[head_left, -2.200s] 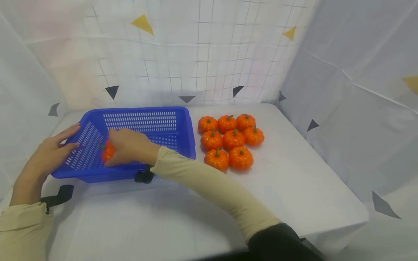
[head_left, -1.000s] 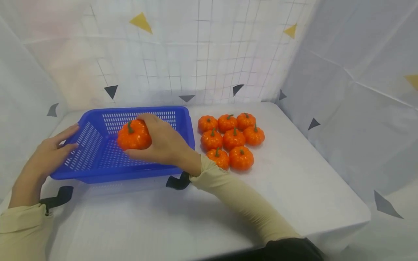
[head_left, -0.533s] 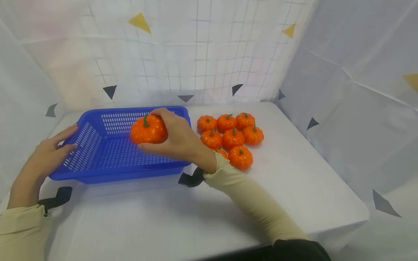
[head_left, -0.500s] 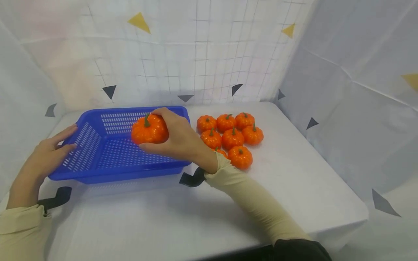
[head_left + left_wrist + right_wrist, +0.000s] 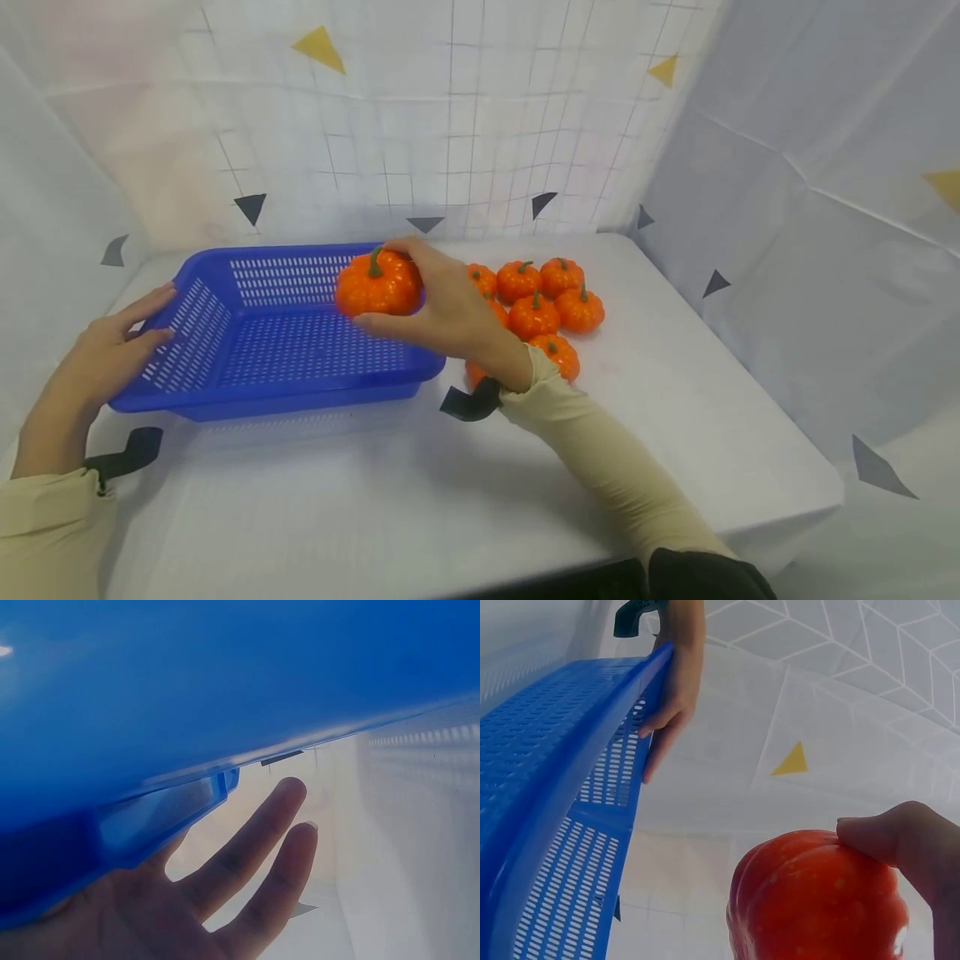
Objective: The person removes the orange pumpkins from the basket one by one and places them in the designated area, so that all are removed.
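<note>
In the head view my right hand (image 5: 450, 304) holds a small orange pumpkin (image 5: 378, 285) with a green stem, thumb in front and fingers behind. The pumpkin is raised over the right end of a blue plastic basket (image 5: 277, 398). Up close, the right wrist view shows the thumb pressed on the ribbed pumpkin (image 5: 817, 900). My left hand (image 5: 101, 358) holds the basket's left end, thumb and a finger over the rim. From below, in the left wrist view, two fingers of the left hand (image 5: 225, 900) stretch out under the basket (image 5: 225, 675), apart from it.
Several more orange pumpkins (image 5: 535, 317) stand grouped on the white table (image 5: 675, 417), right of the basket; my right hand and forearm partly cover some. White sheeting (image 5: 510, 108) with grid lines and triangles encloses the back and sides.
My right hand has lifted the pumpkin from the basket's left part and carried it right, to above the right end. My left hand stays on the basket.
</note>
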{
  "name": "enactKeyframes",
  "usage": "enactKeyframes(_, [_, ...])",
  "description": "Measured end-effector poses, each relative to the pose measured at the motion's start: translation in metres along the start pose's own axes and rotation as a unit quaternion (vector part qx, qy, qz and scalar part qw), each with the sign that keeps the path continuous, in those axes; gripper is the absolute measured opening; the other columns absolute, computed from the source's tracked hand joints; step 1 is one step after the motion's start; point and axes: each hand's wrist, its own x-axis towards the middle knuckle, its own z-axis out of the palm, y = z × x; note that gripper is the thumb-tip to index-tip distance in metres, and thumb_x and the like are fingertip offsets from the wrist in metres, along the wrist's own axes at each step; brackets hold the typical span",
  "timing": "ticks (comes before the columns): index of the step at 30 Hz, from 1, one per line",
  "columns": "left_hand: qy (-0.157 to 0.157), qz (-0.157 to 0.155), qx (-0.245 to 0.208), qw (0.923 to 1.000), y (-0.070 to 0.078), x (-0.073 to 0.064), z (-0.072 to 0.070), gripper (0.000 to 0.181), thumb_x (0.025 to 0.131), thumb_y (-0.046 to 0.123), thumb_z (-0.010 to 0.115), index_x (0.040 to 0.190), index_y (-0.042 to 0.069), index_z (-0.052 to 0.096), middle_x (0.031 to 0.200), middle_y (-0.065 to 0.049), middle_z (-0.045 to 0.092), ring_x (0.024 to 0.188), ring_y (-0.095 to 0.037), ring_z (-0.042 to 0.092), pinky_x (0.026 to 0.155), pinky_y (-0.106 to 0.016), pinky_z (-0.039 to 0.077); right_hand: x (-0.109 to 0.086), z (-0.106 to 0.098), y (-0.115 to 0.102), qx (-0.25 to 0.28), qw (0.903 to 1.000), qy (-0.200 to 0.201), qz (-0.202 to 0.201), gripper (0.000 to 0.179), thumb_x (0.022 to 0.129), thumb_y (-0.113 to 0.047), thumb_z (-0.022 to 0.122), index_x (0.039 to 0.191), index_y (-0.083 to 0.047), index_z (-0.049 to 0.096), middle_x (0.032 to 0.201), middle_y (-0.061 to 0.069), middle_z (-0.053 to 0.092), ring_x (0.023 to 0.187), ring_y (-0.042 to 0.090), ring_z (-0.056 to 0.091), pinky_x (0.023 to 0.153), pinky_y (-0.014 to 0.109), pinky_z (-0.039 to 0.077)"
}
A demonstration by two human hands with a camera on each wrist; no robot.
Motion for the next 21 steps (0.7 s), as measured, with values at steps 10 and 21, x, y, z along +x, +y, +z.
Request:
enactKeyframes(10, [0.001,-0.006,0.006,1.0,0.002,-0.001,-0.001,0.061,0.112,0.018,0.036,0.167,0.01,0.01,0.167,-0.03,0.004,0.137,-0.073,0.016,0.102,-0.086,0.017,-0.012,-0.022,0.008,-0.003,0.9998,0.01,0.019,0.072,0.085,-0.03,0.088,0.143,-0.008,0.052,0.124,0.003,0.066,0.103,0.015,0.065,0.084,0.029,0.06])
enactKeyframes(21, [-0.002,-0.009,0.001,1.0,0.001,-0.001,0.0,0.061,0.112,0.018,0.036,0.167,0.01,0.009,0.167,-0.029,0.003,0.14,-0.071,0.013,0.104,-0.085,0.014,-0.036,-0.047,0.017,-0.028,0.9967,0.04,0.065,0.07,0.083,-0.037,0.089,0.141,-0.016,0.055,0.12,-0.003,0.066,0.099,0.013,0.066,0.081,0.031,0.061])
